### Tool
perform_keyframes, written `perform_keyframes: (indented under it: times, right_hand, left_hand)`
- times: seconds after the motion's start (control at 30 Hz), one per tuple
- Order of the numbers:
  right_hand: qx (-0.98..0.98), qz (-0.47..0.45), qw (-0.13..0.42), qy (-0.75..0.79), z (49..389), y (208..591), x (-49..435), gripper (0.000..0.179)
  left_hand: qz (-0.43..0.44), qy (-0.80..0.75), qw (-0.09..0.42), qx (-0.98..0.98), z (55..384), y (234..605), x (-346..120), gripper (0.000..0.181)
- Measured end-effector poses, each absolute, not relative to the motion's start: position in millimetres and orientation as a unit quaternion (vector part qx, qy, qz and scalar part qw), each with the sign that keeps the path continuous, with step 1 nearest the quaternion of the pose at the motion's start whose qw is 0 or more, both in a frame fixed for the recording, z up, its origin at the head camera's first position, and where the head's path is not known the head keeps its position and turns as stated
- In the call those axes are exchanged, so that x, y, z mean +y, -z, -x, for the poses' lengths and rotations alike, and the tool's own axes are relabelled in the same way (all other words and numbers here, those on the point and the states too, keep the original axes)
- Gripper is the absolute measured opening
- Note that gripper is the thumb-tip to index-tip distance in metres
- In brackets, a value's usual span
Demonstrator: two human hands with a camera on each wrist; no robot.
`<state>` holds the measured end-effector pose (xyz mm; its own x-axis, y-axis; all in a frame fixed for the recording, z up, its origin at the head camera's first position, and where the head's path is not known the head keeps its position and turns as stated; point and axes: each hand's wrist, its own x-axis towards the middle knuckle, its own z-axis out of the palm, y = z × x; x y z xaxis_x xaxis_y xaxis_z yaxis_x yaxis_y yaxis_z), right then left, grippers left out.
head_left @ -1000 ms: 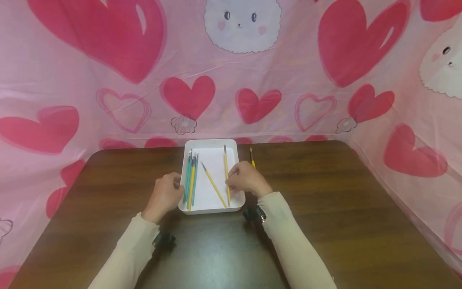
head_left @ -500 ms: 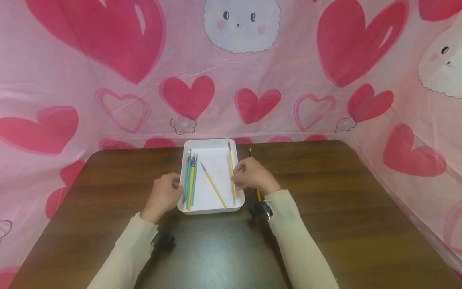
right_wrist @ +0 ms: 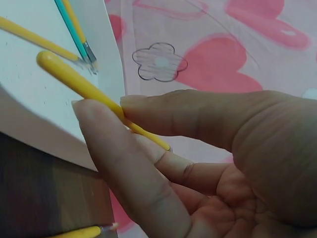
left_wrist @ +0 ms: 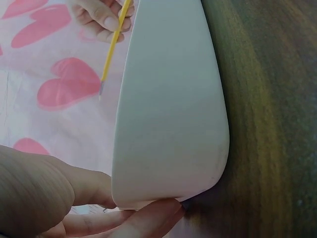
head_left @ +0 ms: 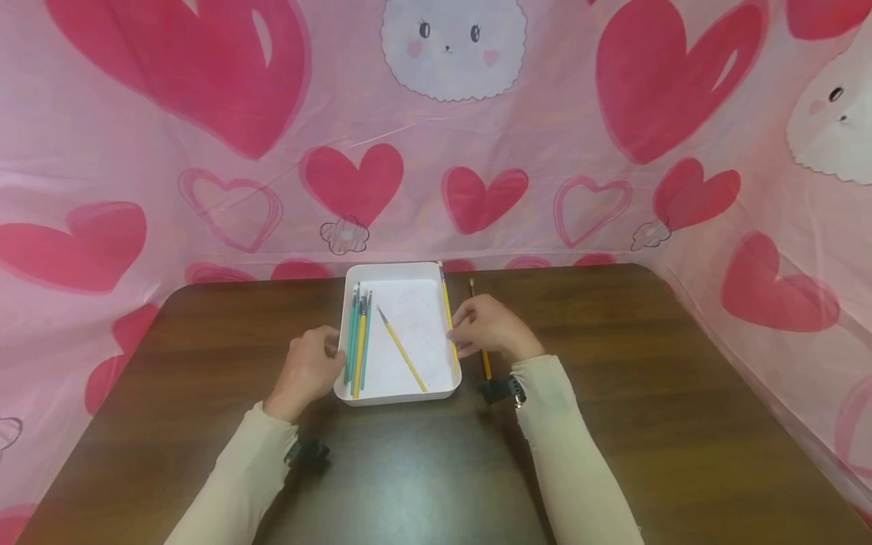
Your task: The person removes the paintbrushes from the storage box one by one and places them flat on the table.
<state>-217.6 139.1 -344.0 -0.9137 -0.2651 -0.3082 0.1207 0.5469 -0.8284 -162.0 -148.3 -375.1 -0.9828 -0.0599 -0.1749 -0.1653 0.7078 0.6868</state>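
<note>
In the head view, a white rectangular plastic tray (head_left: 402,400) sits on a dark brown wood-grain table (head_left: 395,473), its left wall gripped by the left hand (head_left: 308,369); the right hand (head_left: 493,327), well apart from it, pinches a slim yellow paintbrush (head_left: 446,303) at the right rim. Passing too low, that brush could catch the rim. The left wrist view shows fingers curled at the wall; a sudden tug might set the teal and yellow paintbrushes (head_left: 359,341) inside rolling. In the right wrist view, only fingertips meet the round handle, so a slack pinch could let it swivel.
</note>
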Motion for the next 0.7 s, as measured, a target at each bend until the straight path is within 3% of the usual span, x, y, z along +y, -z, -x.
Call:
perform_keyframes:
  times: [0.7]
  right_hand:
    - [0.876, 0.025, 0.197, 0.44, 221, 340, 172, 0.022]
  left_hand:
    - [0.059, -0.37, 0.064, 0.925, 163, 377, -148, 0.047]
